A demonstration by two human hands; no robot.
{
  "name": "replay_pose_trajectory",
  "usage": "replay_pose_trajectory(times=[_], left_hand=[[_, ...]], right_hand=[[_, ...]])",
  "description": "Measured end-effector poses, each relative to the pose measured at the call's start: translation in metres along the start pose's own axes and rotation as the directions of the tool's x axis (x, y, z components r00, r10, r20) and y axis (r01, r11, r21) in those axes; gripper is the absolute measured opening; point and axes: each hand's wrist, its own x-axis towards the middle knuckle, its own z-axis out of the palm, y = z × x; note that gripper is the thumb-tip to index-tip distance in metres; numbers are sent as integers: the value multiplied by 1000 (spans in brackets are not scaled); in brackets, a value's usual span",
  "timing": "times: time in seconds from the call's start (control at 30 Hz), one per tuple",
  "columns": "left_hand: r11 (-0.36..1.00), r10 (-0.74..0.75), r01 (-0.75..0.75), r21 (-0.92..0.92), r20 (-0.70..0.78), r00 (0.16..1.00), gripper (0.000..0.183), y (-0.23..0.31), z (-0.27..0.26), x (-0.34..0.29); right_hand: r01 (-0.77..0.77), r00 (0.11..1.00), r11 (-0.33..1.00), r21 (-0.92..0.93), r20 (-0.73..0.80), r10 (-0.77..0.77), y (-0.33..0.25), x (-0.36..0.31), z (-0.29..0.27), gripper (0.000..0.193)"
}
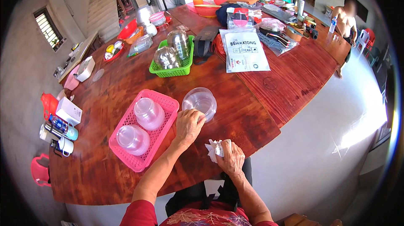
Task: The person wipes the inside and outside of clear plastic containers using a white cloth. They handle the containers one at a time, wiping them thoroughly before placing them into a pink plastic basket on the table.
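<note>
Head view: left hand [190,126] curled at edge of clear bowl [201,100] on worktop [242,108], grip unclear; right hand [230,158] clutches white tissue [214,149]. Bowl probably light, flexible, slippery; best held by rim.

wooden table [240,104] | pink basket [156,135] left of left hand [189,127] | clear bowl [200,99] against it | green basket [170,73] beyond

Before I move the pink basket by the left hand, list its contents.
The pink basket holds two stacks of clear plastic containers. They cover part of its bottom, so anything directly beneath them cannot be seen.
</note>
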Motion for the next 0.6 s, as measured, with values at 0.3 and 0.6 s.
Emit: replay_pose_trajectory(times=[0.3,0.6], left_hand=[[995,23,-39,-89,-168,985,8,-3,-13,2],[840,-235,118,-530,-160,959,14,51,-67,-66]], right_hand=[[-5,1000,1000,13,-16,6,-4,2,-3,31],[-13,999,998,54,34,11,-3,1,-3,35]])
